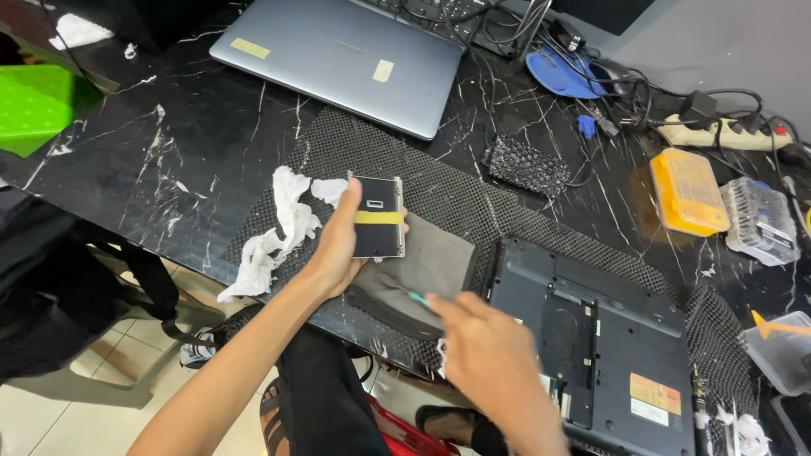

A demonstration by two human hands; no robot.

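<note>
Right across the view runs a black marble table with a dark mesh mat spread on it, and everything else sits in relation to that mat. Beyond its far edge lies a closed silver laptop; on its right part rests an upturned dark laptop with its bottom bay open. Near the mat's middle lies a folded grey cloth, and crumpled white tissue trails off the mat's left edge. Further right of the mat stand a yellow parts box and a clear box. Over the mat's centre the left hand is closed around a small drive caddy, dark with a yellow band, gripping its left side and holding it up face-on. At the mat's near edge the right hand is blurred, fingers pinched on a thin teal tool pointing toward the caddy
</note>
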